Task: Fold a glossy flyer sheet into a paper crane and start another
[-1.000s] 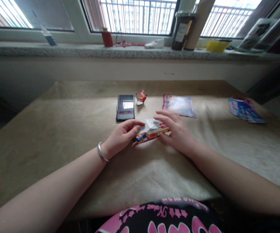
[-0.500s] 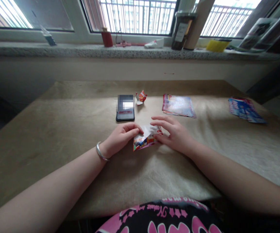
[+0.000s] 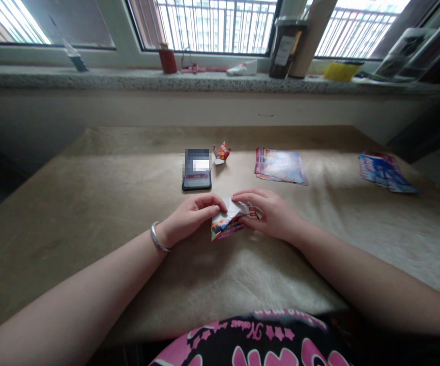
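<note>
A folded piece of printed, colourful paper lies on the beige cloth-covered table in front of me. My left hand, with a silver bangle on the wrist, pinches the paper's left edge with curled fingers. My right hand presses and grips the paper's right side, fingers bent over the white inner face. Both hands meet at the paper, close together.
A black phone lies just beyond my hands, with a small crumpled red and white paper beside it. A stack of printed sheets sits to the right, another stack far right. The window ledge holds a red cup and other items.
The paper has been folded shorter, its right end brought in toward the left. My right hand moved left and closed over the paper; my left hand stayed in place.
</note>
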{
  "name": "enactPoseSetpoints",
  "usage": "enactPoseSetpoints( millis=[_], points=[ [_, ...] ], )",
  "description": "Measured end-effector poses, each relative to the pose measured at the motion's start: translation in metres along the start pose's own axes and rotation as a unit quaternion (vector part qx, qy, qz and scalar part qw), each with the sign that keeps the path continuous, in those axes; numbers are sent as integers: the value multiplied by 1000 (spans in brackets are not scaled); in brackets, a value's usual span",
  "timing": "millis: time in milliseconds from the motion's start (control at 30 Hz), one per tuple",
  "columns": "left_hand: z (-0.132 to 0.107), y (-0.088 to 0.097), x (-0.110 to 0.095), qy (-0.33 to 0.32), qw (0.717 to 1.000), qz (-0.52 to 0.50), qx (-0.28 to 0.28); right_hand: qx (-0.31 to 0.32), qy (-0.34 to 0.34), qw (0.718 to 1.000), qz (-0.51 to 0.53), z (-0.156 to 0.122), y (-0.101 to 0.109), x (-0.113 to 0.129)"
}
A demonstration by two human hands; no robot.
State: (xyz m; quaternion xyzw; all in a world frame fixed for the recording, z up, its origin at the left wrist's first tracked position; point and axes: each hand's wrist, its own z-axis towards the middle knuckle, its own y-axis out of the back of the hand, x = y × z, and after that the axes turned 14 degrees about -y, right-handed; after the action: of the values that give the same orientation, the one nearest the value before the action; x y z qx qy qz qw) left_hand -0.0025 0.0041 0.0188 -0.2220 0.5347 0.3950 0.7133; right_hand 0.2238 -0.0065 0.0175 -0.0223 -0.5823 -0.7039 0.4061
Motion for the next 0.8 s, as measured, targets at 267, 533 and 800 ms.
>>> enactPoseSetpoints(
  millis=[267, 533, 800],
  points=[
    [-1, -3, -3, -14, 1000, 16, 22, -56, -35, 997, 39, -2, 1, 2],
    [-2, -7, -1, -25, 998, 29, 40, -72, -72, 994, 33, -2, 1, 0],
    [-5, -8, 2, -60, 989, 132, 27, -105, -111, 987, 52, -2, 2, 3]
  ],
)
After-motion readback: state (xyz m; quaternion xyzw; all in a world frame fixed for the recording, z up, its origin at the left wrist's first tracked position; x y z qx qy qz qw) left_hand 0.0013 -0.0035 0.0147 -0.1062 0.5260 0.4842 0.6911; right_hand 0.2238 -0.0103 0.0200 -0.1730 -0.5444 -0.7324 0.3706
